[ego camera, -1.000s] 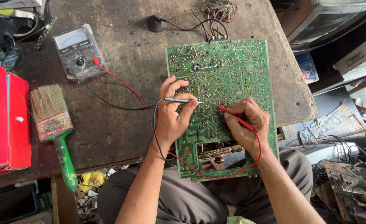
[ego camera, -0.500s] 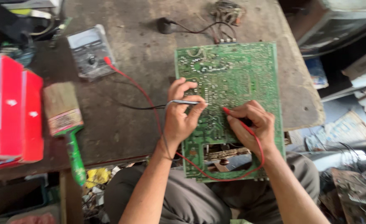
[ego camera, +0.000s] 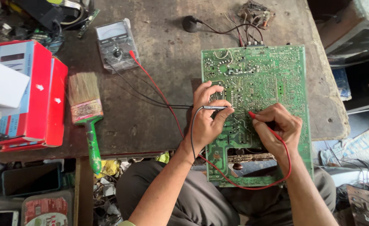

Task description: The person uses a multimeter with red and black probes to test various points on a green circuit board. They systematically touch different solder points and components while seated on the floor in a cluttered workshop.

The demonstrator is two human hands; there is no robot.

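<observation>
Both probes have barely shifted; left hand (ego camera: 205,121) pinches black probe (ego camera: 218,108), right hand (ego camera: 278,127) red probe (ego camera: 255,117), mid-board.

Lit evenly by soft daylight, brightest toward the upper right. Only faint, short shadows under the left hand (ego camera: 205,119) and right hand (ego camera: 278,127) on the green circuit board (ego camera: 272,71). Sharp around the probes; slight glare on the multimeter (ego camera: 115,44) face. Mild wide-angle bending and softness at the edges.

Circuit board (ego camera: 268,75) lower part hidden under both hands, red boxes (ego camera: 34,100) cut off at left edge, meter (ego camera: 116,44) dial unreadable
</observation>
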